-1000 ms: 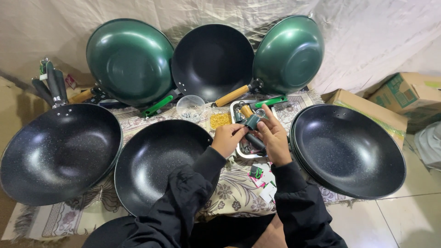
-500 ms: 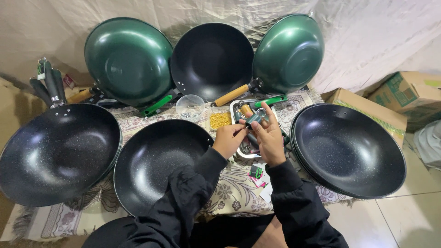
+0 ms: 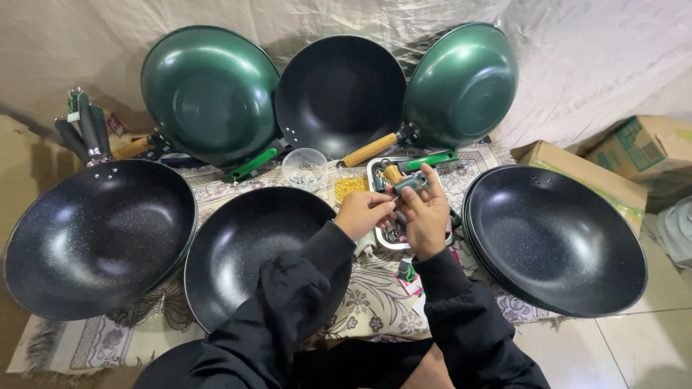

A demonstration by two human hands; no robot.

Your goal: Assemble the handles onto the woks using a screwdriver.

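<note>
Both hands have drawn a little nearer the body since the earlier frames, staying together over the metal tray (image 3: 375, 173). Left hand (image 3: 364, 214) and right hand (image 3: 427, 216) close jointly on a small dark-green handle piece (image 3: 408, 184), held just above the tray; whether a screw or tool is also pinched cannot be told. Within the tray lie a wooden handle end (image 3: 391, 173) and a green handle (image 3: 431, 160). Beside it stand a clear bowl (image 3: 303, 166) of small metal parts and a heap of yellow fasteners (image 3: 351, 187). Three handled woks lean against the backdrop: a green one (image 3: 209, 94), a black one (image 3: 340, 94) and a second green one (image 3: 461, 83). Bare pans lie on the patterned cloth (image 3: 375, 302): the large left pan (image 3: 97, 238), the centre pan (image 3: 249, 252) and the right-hand stack (image 3: 555, 241). Judging by this, three woks seem fitted and several pans seem to await handles; the work appears partway through.
</note>
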